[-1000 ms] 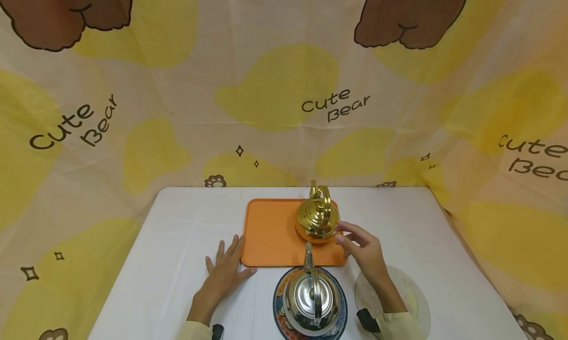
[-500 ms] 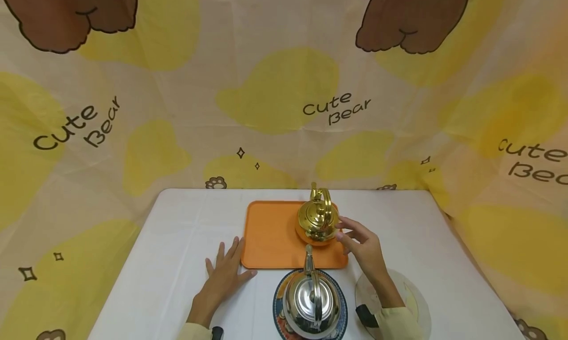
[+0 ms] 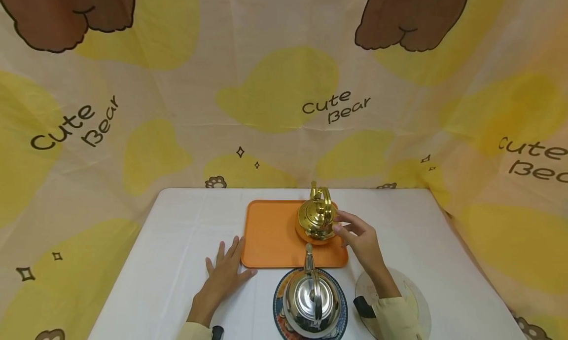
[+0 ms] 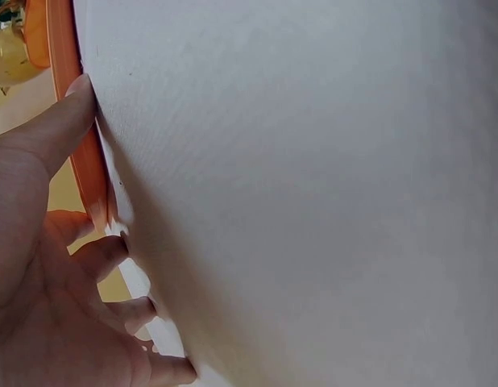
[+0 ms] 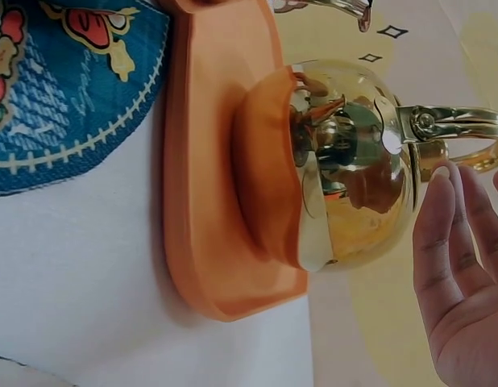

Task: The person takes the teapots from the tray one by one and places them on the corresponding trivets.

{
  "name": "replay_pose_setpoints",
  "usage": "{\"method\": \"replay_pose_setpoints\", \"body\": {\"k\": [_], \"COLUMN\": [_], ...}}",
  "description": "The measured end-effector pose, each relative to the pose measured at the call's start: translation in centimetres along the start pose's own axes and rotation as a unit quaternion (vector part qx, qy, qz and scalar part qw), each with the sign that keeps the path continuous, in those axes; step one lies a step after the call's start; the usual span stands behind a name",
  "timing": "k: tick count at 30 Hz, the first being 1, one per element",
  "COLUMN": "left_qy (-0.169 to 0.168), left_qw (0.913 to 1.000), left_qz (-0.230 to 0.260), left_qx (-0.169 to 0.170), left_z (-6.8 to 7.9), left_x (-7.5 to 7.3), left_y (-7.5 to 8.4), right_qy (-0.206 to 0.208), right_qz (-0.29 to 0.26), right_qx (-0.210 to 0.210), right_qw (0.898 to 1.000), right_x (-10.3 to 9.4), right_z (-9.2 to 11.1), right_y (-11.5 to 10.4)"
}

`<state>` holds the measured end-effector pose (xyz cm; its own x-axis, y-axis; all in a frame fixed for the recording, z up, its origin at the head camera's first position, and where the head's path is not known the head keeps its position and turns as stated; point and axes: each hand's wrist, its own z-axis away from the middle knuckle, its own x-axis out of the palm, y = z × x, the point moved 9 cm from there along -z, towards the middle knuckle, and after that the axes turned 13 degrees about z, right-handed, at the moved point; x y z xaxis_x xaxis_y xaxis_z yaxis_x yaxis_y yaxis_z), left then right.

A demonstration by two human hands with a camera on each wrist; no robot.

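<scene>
A shiny gold kettle [image 3: 314,219] stands upright on the right part of an orange tray [image 3: 270,236], its spout pointing away and its handle raised. My right hand [image 3: 365,241] is at the kettle's right side, thumb and fingers reaching in loosely without curling round it. In the right wrist view the fingertips [image 5: 440,174] overlap the kettle's lid knob, just below the handle [image 5: 466,121]. My left hand [image 3: 224,273] rests spread on the table, fingertips right at the tray's left edge. A silver kettle [image 3: 299,308] stands in front of the tray.
The silver kettle sits on a round patterned blue mat [image 3: 278,313]. A pale, see-through round mat [image 3: 419,300] lies under the right forearm. White cloth covers the table [image 3: 177,241], and a yellow-and-beige printed curtain [image 3: 266,93] hangs behind it.
My right hand has shifted slightly up and left, closer to the gold kettle's handle. The left hand, tray and both kettles stay in place.
</scene>
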<state>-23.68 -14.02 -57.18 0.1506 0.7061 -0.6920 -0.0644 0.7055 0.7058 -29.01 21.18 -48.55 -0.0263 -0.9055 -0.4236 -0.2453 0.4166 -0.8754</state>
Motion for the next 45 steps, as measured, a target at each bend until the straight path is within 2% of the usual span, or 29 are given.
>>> {"method": "replay_pose_setpoints", "body": {"k": [5,23,45], "left_qy": [0.002,0.003,0.003], "left_qw": [1.0,1.0,1.0], "left_qz": [-0.001,-0.005,-0.002], "left_qx": [0.003,0.001,0.002], "left_z": [0.0,0.0,-0.1], "left_x": [0.0,-0.1,-0.1], "left_y": [-0.1,0.0,-0.1], "right_qy": [-0.005,-0.019,-0.039], "right_qz": [0.002,0.005,0.001], "right_qx": [-0.01,0.007,-0.008], "right_qw": [1.0,1.0,0.999], "right_x": [0.1,1.2,1.7], "right_z": [-0.5,-1.8,-2.5], "right_y": [-0.3,-0.1,-0.5]}}
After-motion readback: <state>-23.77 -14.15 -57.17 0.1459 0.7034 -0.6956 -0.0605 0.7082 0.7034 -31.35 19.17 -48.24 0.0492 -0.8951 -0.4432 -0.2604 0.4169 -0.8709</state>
